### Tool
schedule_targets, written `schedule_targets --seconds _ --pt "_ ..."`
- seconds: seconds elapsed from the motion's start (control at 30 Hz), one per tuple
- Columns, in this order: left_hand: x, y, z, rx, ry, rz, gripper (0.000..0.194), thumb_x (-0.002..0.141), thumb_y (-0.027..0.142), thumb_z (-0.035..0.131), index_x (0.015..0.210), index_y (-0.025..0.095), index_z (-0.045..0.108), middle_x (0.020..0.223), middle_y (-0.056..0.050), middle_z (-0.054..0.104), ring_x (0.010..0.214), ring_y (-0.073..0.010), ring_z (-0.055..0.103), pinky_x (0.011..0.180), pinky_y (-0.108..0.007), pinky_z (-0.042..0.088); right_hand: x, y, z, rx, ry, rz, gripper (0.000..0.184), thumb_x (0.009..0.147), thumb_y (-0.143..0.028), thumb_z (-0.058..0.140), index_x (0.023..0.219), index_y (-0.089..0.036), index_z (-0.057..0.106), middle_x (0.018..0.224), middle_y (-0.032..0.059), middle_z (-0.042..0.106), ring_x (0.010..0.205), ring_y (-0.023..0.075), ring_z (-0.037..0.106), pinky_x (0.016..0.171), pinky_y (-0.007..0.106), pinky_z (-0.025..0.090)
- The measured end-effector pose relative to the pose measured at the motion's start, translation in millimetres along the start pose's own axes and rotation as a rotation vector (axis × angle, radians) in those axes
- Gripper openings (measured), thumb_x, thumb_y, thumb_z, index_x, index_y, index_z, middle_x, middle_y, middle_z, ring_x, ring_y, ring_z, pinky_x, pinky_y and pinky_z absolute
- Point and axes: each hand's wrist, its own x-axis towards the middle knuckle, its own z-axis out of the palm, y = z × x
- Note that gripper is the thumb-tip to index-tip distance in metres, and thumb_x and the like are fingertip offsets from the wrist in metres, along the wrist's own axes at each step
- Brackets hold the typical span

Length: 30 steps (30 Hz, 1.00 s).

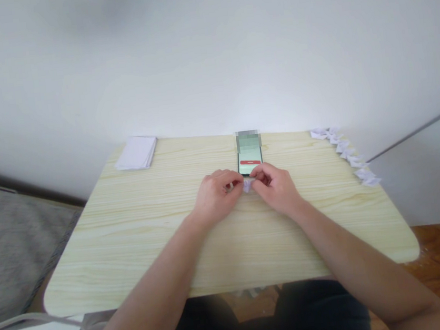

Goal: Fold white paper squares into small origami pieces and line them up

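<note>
Between my two hands is a small piece of folded white paper, mostly hidden by the fingers. My left hand pinches its left side with thumb and forefinger. On the other side, my right hand is closed on the paper with thumb and fingers together. Just beyond the fingertips lies a phone, its screen lit pale green with a red bar near the bottom. The phone's upper part is pixelated.
A stack of white paper sheets lies at the table's back left. Several folded white paper pieces line the right edge of the wood-grain table. A white wall stands behind. Pale cables hang at the lower left.
</note>
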Motion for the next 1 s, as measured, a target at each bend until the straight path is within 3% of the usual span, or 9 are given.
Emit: schedule_targets --seconds 0.1,0.3,0.57,0.67,0.83,1.0 --pt "0.2 1.6 -0.5 0.004 -0.006 0.039 0.014 0.090 0.020 0.060 0.090 0.023 0.073 0.087 -0.002 0.072 0.083 -0.0176 0.060 0.066 -0.027 0.044 -0.1 -2.8 -0.6 0.031 -0.018 0.004 0.017 0.083 -0.030 0.068 0.099 -0.026 0.069 0.070 -0.0032 0.066 0.061 0.0144 0.060 0.062 0.027 0.047" --pt "-1.0 2.6 -0.7 -0.071 0.017 0.036 0.014 0.092 0.020 0.058 0.092 0.022 0.073 0.092 -0.003 0.071 0.084 -0.0162 0.060 0.066 -0.026 0.046 0.3 -4.5 -2.7 0.003 -0.025 0.011 0.009 0.085 -0.031 0.065 0.089 -0.024 0.070 0.072 -0.0019 0.069 0.065 0.0154 0.062 0.063 0.028 0.046" --pt "-0.2 2.5 0.7 -0.216 0.156 -0.018 0.010 0.091 0.022 0.062 0.093 0.021 0.071 0.094 -0.003 0.071 0.088 -0.0166 0.063 0.073 -0.029 0.049 2.0 -3.3 -4.1 0.125 0.039 0.052 0.006 0.085 -0.026 0.062 0.086 -0.023 0.067 0.068 -0.0037 0.062 0.057 0.0129 0.053 0.054 0.026 0.039" --pt "0.8 2.1 1.0 -0.247 0.161 -0.025 0.010 0.091 0.023 0.062 0.093 0.021 0.071 0.094 -0.003 0.071 0.087 -0.0165 0.063 0.076 -0.030 0.049 2.0 -3.1 -3.5 0.197 0.040 0.015 0.008 0.087 -0.025 0.061 0.093 -0.024 0.065 0.081 -0.0017 0.067 0.064 0.0136 0.059 0.058 0.026 0.044" --pt "1.3 0.1 1.7 -0.291 0.147 -0.056 0.010 0.091 0.025 0.063 0.094 0.021 0.071 0.095 -0.003 0.071 0.088 -0.0167 0.064 0.077 -0.030 0.050 0.9 -6.2 -4.0 0.198 -0.065 -0.120 0.013 0.089 -0.023 0.059 0.096 -0.024 0.070 0.104 0.0041 0.072 0.087 0.0175 0.068 0.072 0.029 0.054" --pt "2.0 0.3 1.6 -0.331 0.136 -0.075 0.012 0.092 0.029 0.063 0.094 0.020 0.072 0.096 -0.004 0.072 0.089 -0.0173 0.064 0.079 -0.031 0.050 0.8 -4.8 -4.0 0.106 -0.063 -0.183 0.017 0.083 -0.019 0.066 0.098 -0.025 0.071 0.110 0.0058 0.071 0.082 0.0168 0.068 0.073 0.031 0.057"
